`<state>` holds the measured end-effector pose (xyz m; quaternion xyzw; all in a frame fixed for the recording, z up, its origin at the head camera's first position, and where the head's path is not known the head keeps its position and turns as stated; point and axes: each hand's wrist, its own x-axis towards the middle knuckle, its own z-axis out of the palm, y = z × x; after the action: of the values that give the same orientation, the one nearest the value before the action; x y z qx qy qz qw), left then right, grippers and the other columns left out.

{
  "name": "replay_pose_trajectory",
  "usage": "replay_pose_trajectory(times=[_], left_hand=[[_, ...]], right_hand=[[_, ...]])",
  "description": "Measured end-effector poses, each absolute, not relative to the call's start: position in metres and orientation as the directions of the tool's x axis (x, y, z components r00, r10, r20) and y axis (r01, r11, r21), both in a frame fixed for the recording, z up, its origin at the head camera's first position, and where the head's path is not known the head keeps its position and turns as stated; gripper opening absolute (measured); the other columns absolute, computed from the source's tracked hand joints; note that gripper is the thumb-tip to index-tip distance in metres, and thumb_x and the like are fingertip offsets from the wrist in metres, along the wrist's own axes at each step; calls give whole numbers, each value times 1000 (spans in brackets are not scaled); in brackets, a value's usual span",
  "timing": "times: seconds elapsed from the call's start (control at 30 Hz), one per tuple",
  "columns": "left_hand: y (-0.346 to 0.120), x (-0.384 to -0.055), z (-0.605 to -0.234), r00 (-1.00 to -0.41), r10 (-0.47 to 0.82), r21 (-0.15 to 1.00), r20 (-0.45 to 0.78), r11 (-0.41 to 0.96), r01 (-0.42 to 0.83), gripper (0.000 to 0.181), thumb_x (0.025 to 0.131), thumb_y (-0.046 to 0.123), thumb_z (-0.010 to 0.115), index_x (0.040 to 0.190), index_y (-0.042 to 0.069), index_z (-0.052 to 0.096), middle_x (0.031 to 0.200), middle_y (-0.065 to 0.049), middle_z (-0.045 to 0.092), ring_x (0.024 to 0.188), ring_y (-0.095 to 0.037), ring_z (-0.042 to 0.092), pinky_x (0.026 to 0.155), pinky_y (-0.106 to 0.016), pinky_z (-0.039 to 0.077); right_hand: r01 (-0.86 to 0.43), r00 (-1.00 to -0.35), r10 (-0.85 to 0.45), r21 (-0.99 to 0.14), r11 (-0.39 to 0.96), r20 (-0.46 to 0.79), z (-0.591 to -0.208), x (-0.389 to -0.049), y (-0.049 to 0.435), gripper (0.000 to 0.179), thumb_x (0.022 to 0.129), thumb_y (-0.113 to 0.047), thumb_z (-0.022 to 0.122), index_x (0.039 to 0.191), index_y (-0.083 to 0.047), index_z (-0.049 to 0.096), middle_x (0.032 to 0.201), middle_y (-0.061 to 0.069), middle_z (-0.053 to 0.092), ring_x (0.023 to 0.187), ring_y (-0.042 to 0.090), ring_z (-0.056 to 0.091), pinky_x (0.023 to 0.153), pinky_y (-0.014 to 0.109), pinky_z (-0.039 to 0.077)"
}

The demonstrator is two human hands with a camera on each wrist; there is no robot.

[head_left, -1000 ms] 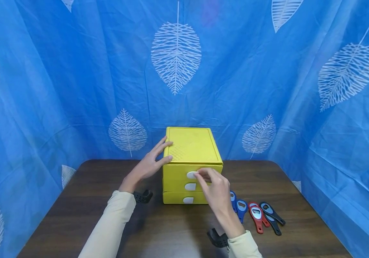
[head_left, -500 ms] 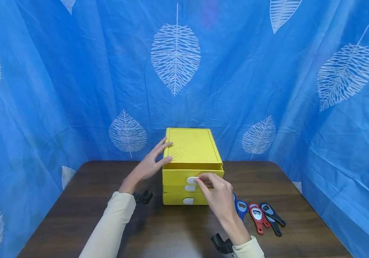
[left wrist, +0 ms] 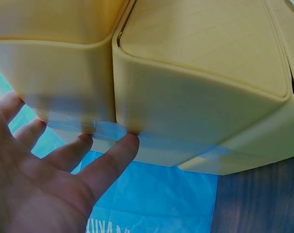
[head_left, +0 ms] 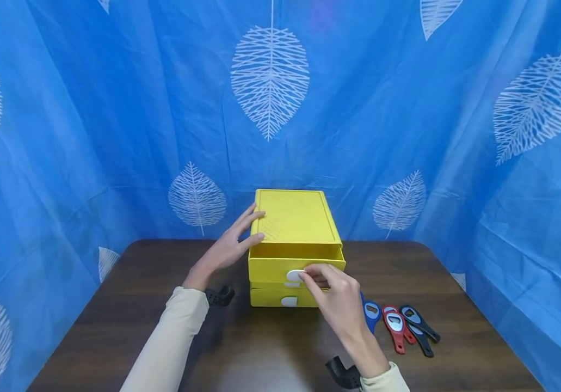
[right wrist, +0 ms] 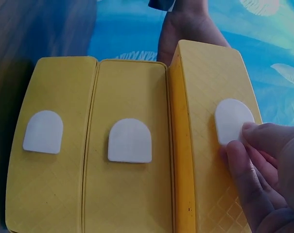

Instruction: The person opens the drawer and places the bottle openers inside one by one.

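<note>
A yellow three-drawer box [head_left: 295,215] stands at the middle of the table, its top drawer [head_left: 267,270] pulled partly out. At that drawer's front my right hand [head_left: 338,296] pinches the white handle [right wrist: 230,119] between thumb and fingers. The middle drawer [right wrist: 129,194] and bottom drawer [right wrist: 44,184] are closed, each with a white handle. My left hand [head_left: 221,251] rests against the box's left side, its fingers spread and fairly straight, with fingertips touching the wall in the left wrist view. Little of the top drawer's inside shows.
Right of the box lie blue bottle openers [head_left: 372,313], red bottle openers [head_left: 395,322] and black bottle openers [head_left: 418,326] on the dark wooden table [head_left: 162,305]. A blue curtain [head_left: 270,163] with white leaf prints hangs behind and at both sides.
The top drawer has slid out toward me, drawn by my right hand on its handle. My left hand has stayed against the box. The view has shifted slightly.
</note>
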<state>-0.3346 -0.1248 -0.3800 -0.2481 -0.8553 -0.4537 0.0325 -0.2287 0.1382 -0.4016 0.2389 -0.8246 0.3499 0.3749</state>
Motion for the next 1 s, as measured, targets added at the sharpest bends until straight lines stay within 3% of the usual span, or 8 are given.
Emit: replay_pose_trajectory(times=[0.5,1.0], left_hand=[[-125,-336,-380,-882,386,762,271,474,441,65,103,54,53,161,31,35,174,10,6,160,-31,10,119,-73,18],[-126,-339,-381,-880,388,759,275,474,446,64,103,53,53,161,32,35,174,10,6,160,-30,10,119,-73,18]], right_hand=[[-692,-567,-182,-345,635,803,-398,-221,142,18,80,-9,89,91,-12,76,84,-4,76,70,2,71,65,12,55],[-723,-573,-225,-356,593,788,-395,-206,146,20,79,-7,89,91,-13,75,83,-9,74,70,-3,68,63,10,54]])
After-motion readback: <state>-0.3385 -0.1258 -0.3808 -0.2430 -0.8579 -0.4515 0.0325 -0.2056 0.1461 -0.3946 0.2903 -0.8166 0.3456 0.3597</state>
